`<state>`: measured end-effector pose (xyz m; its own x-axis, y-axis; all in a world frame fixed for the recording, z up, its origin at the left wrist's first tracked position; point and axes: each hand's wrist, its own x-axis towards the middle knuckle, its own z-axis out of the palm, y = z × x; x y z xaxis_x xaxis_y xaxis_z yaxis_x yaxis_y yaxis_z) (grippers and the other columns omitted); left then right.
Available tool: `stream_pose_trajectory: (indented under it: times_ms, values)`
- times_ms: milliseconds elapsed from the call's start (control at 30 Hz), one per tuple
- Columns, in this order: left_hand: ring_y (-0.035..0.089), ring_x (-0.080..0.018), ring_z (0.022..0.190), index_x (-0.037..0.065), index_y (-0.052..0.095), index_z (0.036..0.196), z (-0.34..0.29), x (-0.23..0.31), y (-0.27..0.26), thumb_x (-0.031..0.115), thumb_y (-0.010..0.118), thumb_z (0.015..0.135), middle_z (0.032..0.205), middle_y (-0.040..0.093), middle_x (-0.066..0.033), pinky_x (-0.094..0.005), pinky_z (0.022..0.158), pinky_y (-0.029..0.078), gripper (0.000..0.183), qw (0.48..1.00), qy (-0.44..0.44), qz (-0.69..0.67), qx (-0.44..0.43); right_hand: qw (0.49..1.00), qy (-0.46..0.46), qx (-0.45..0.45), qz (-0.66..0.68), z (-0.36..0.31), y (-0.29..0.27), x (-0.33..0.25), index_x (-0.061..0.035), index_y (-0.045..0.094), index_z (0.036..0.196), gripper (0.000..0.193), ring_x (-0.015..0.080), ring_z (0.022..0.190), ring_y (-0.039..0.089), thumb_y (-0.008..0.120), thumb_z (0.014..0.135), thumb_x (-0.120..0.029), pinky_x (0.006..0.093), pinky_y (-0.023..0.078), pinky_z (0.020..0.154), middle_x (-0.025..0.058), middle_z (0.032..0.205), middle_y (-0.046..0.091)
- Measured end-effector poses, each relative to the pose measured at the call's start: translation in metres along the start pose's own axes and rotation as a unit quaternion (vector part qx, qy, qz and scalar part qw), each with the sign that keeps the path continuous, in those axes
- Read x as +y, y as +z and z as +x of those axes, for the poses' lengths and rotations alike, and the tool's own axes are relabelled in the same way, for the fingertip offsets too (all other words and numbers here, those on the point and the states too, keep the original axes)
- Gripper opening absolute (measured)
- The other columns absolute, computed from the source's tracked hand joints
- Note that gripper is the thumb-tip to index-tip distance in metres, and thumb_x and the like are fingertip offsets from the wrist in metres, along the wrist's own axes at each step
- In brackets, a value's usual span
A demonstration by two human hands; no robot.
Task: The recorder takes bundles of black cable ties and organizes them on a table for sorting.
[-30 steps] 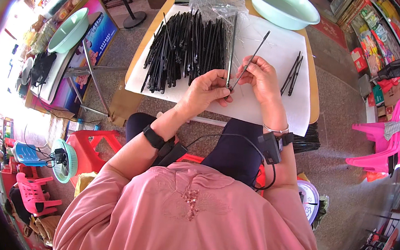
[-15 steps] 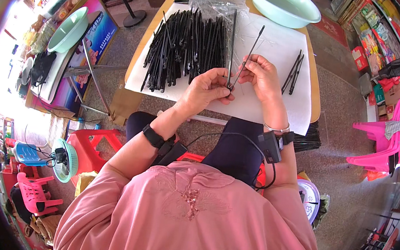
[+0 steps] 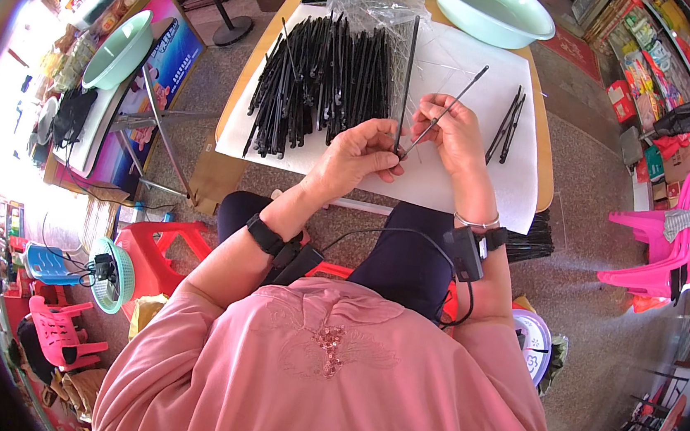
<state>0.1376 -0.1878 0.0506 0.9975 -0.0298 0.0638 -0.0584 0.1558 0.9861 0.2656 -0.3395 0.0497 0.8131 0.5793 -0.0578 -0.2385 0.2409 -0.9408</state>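
Observation:
My left hand [image 3: 357, 157] is closed round the lower end of a straight black rod [image 3: 410, 64], which stands up from its fingers and leans slightly right. A thinner black rod [image 3: 466, 89] is pinched in my right hand [image 3: 454, 136]; it slants up to the right. The lower ends of both rods meet at my left fingertips, and I cannot tell whether they are joined. Left of my hands, a thick pile of black rods [image 3: 334, 73] lies on a white sheet [image 3: 522, 187]. Several more rods [image 3: 506, 130] lie apart to the right.
The sheet covers a wooden-edged table [image 3: 235, 89]. At its far side are a clear plastic bag [image 3: 374, 2] and a pale green basin [image 3: 489, 17]. Another dark bundle [image 3: 532, 240] lies below the table's right corner. Pink chairs [image 3: 667, 238] stand right, a red stool [image 3: 150, 251] left.
The thinner rod has tilted further to the right in my right hand. The upright rod in my left hand has swung slightly right. Both hands stay nearly in place.

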Motion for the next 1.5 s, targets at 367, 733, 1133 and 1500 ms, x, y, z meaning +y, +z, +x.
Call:
stream_pose_trajectory:
  times_ms: [367,733,1133,1500]
  values:
    - [0.060,-0.0123,0.072,0.001,0.050,0.108,-0.001,0.002,0.004,-0.004,0.054,0.083,0.085,0.052,-0.0031,-0.0243,0.061,0.051,0.025,0.998,-0.016,-0.032,0.049,0.993,-0.087,0.000,0.082,-0.005,-0.005,0.004,0.0006,0.057,0.097,0.014,0.0168,0.063,0.062,0.058,0.088,-0.010,0.0304,0.052,0.056,0.0089,0.078,0.063]
    - [0.055,-0.0098,0.066,0.004,0.047,0.083,0.001,-0.004,0.011,0.008,0.061,0.086,0.074,0.050,0.0001,-0.0246,0.058,0.046,0.015,0.997,-0.017,-0.025,0.077,0.996,-0.067,-0.014,0.055,-0.013,-0.001,0.000,-0.0032,0.059,0.097,0.012,0.0158,0.063,0.061,0.058,0.088,-0.011,0.0295,0.052,0.058,0.0081,0.079,0.064]
    - [0.060,-0.0128,0.063,0.002,0.045,0.087,0.003,-0.010,0.010,0.012,0.053,0.092,0.075,0.054,-0.0057,-0.0246,0.051,0.049,0.014,0.978,0.043,-0.100,0.176,0.980,-0.049,-0.187,-0.046,-0.016,0.009,-0.008,-0.0052,0.046,0.128,0.060,0.0147,0.078,0.058,0.051,0.070,0.003,0.0267,0.049,0.074,0.0104,0.109,0.056]
    - [0.055,-0.0101,0.065,0.004,0.047,0.086,0.000,-0.009,0.014,0.016,0.055,0.092,0.075,0.052,-0.0021,-0.0242,0.056,0.047,0.016,0.972,0.063,-0.158,0.160,0.968,-0.122,-0.216,-0.046,-0.024,0.007,-0.003,-0.0014,0.055,0.116,0.043,0.0123,0.079,0.056,0.066,0.080,-0.022,0.0253,0.048,0.069,0.0078,0.100,0.060]
